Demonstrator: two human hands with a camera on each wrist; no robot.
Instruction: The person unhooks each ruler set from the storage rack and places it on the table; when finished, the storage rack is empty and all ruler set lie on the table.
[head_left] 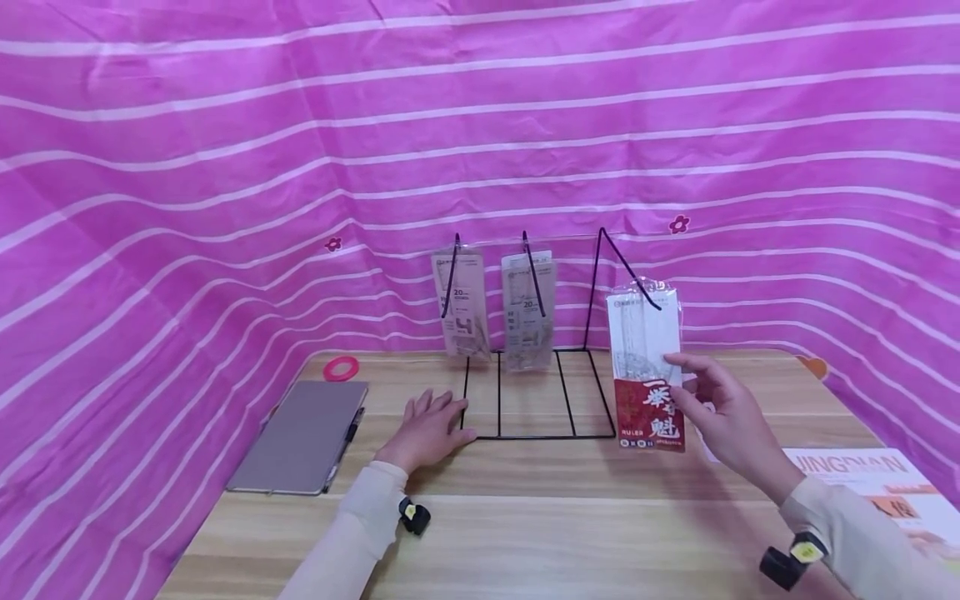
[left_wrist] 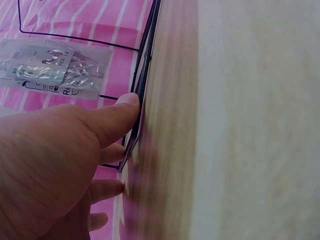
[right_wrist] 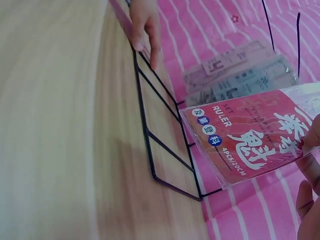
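Note:
A red and white ruler set packet (head_left: 647,367) in clear plastic hangs upright at the right hook of a black wire display rack (head_left: 540,437); the hook's tip shows in front of its top. My right hand (head_left: 731,417) pinches the packet's right edge between thumb and fingers. My left hand (head_left: 429,429) rests at the rack's front left corner, its thumb touching the base wire and its fingers spread on the table. On the left hook hangs a pink packet (head_left: 463,304), and on the middle hook a grey-green packet (head_left: 528,317).
A grey notebook (head_left: 300,437) with a pen at its side lies left on the wooden table (head_left: 570,533). Behind it is a red ring (head_left: 341,368). A printed magazine (head_left: 877,492) lies at the right, partly under the right forearm. Pink striped cloth (head_left: 480,125) surrounds the table.

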